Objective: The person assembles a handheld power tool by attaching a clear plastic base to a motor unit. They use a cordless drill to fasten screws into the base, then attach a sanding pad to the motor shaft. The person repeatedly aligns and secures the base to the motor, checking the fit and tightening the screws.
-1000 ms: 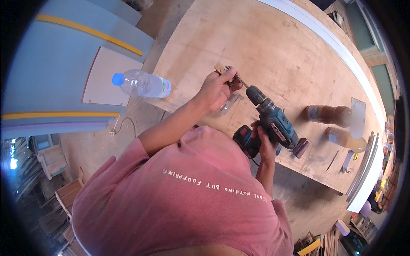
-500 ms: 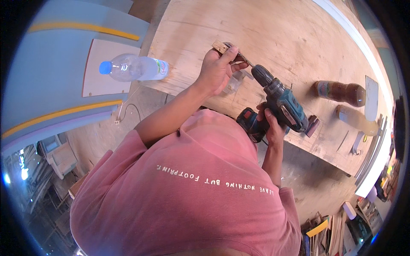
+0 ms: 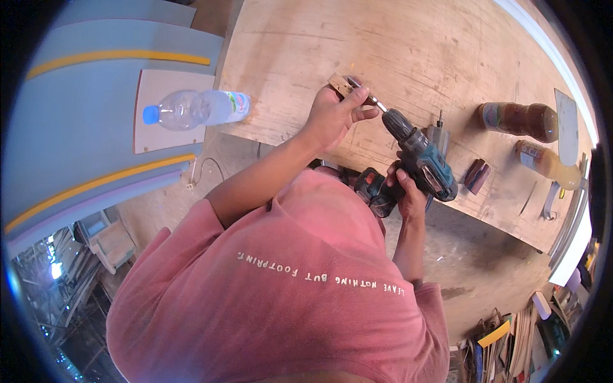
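Observation:
My left hand (image 3: pixel 332 118) is closed around a small light wooden piece (image 3: pixel 338 83), with the thumb laid along it. A dark part beside the wood sits between my fingers; its kind is unclear. My right hand (image 3: pixel 408 190) grips the handle of a teal and black cordless drill (image 3: pixel 429 165), with its battery toward my body. The drill's black chuck (image 3: pixel 398 124) points up and left at my left hand. A thin metal bit (image 3: pixel 381 106) runs from the chuck to my left fingers, which hide its tip.
Beneath my hands is a plywood tabletop (image 3: pixel 287 57). A clear bottle with a blue cap (image 3: pixel 185 110) lies at the left. To the right are a brown bottle (image 3: pixel 520 121), a yellowish bottle (image 3: pixel 546 163), a dark reddish block (image 3: pixel 476 176) and a grey metal piece (image 3: pixel 439 137).
The view has shifted slightly. The drill has moved a little, baring the grey metal piece beyond it. Both hands keep their hold, and the bit still points at my left fingers.

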Demonstrator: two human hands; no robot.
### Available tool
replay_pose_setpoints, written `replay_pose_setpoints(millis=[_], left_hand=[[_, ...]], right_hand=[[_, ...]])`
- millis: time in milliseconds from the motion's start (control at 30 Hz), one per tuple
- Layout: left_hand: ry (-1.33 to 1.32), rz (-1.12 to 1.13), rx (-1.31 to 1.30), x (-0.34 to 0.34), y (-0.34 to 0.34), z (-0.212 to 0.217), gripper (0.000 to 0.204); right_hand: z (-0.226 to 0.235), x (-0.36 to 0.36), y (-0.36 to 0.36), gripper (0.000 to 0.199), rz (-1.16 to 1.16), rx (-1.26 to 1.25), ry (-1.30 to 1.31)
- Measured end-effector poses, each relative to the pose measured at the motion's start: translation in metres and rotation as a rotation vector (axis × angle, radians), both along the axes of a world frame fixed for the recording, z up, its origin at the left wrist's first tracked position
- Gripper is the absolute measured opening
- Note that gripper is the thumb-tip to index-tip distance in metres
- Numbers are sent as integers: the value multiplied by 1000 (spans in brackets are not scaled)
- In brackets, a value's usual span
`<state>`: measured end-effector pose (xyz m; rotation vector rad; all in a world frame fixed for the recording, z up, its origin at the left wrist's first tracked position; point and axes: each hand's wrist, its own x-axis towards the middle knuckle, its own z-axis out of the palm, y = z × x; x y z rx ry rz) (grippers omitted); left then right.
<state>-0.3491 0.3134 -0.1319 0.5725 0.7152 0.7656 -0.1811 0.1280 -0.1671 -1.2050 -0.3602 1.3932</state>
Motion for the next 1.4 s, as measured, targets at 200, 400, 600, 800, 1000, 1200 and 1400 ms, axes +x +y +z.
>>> replay_pose_setpoints(millis=[200,400,600,800,1000,1200,1400], left_hand=[[12,-10,-66,-7,-2,-7,27],[941,-69,593,-57,-17,-62,34],[1208,-62,1122,-59,-39,-86,34],[1204,-7,1052,-51,-46,-92,48],[1225,-64,1297,-68,-50,-118,62],[1288,125,1337,-58,-57,-125,98],[1422,213,1311,-51,-46,-145,96]], right_hand=[[-7,1,-10,57,-91,-10,47],[0,17,-21,56,-147,-21,17],[5,20,-32,54,-136,-100,7],[6,14,-33,50,-86,-140,-1],[18,17,-29,47,-52,-186,-72],[28,23,-29,49,-51,-287,-165],[35,28,-25,53,-20,-310,-200]])
